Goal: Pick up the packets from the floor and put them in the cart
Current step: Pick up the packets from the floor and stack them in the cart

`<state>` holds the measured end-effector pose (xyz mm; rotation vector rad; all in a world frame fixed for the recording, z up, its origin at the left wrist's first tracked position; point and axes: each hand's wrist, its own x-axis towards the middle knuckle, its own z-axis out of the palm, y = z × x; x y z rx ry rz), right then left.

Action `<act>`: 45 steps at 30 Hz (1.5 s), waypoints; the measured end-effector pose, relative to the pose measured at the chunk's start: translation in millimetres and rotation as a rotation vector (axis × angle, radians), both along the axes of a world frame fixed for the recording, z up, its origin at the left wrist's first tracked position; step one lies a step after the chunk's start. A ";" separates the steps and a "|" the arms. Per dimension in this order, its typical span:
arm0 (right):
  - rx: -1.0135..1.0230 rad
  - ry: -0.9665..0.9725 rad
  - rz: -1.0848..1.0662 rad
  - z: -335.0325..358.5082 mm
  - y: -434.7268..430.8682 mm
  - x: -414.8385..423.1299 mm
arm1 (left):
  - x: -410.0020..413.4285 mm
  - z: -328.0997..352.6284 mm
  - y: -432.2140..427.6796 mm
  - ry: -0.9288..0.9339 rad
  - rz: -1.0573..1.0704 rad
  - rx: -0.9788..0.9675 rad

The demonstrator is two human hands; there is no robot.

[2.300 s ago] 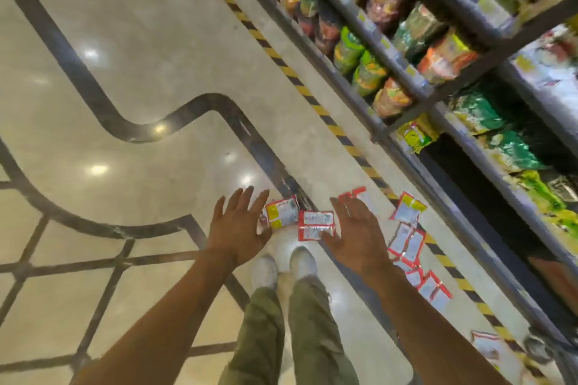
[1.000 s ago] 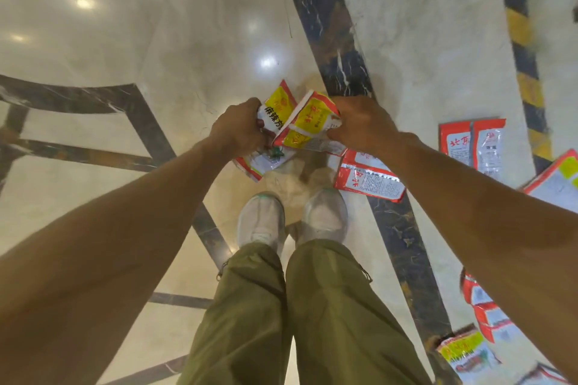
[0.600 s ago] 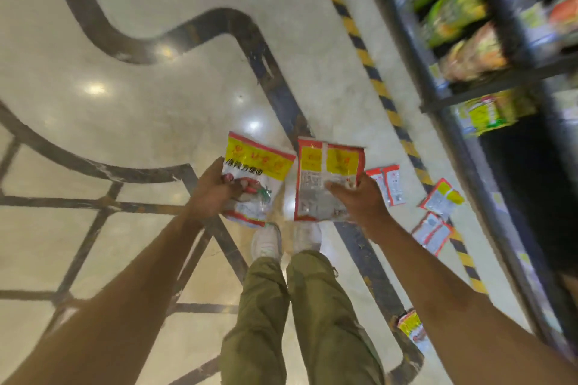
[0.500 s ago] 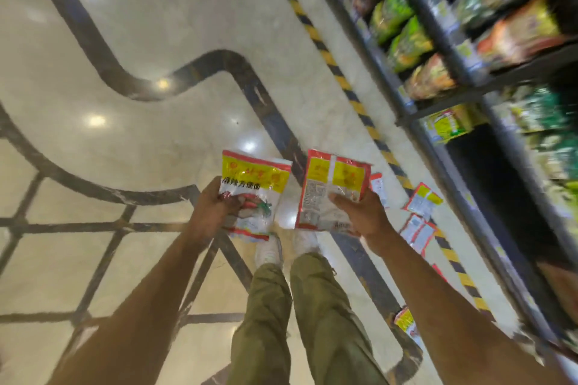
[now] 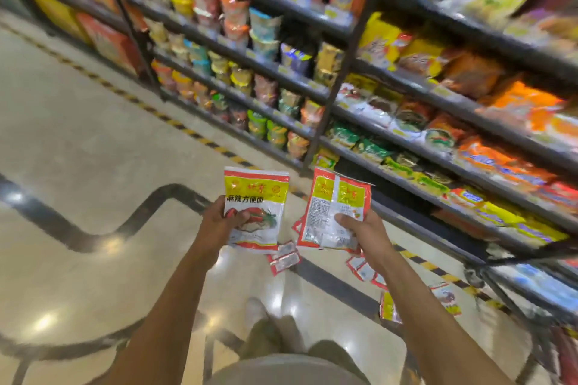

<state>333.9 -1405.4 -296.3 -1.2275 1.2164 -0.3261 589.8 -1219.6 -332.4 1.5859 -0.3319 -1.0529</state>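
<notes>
My left hand (image 5: 220, 222) grips a red, yellow and white noodle packet (image 5: 255, 197) by its lower left side, front face toward me. My right hand (image 5: 359, 228) holds a second packet (image 5: 334, 200) of the same kind, back face toward me, with the thumb across its lower part. Both packets are raised upright, well above the floor. Several more packets lie on the floor below them, one (image 5: 283, 256) between my hands and others (image 5: 364, 269) to the right near the shelf foot. No cart shows clearly in view.
Tall shelving (image 5: 344, 72) full of noodle cups and bags runs along the right and far side. A yellow-black striped line (image 5: 175, 122) marks the floor before it. A dark metal frame (image 5: 500, 278) stands at lower right. My legs and shoes (image 5: 259, 312) are below.
I have stood up from the crouch with one packet in each hand. The view has tilted up from the floor to the shelves, and both packets are held higher.
</notes>
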 end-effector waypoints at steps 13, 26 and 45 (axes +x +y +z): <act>-0.292 -0.121 -0.615 74.2 120.9 -393.5 | -326.3 74.1 -63.1 -0.006 -0.490 -0.172; -0.424 -0.065 -1.134 120.3 307.0 -718.2 | -686.1 149.5 -15.7 0.012 -0.966 -0.286; -0.385 0.069 -1.417 105.0 322.8 -984.2 | -1033.7 102.6 -87.4 0.133 -1.296 -0.271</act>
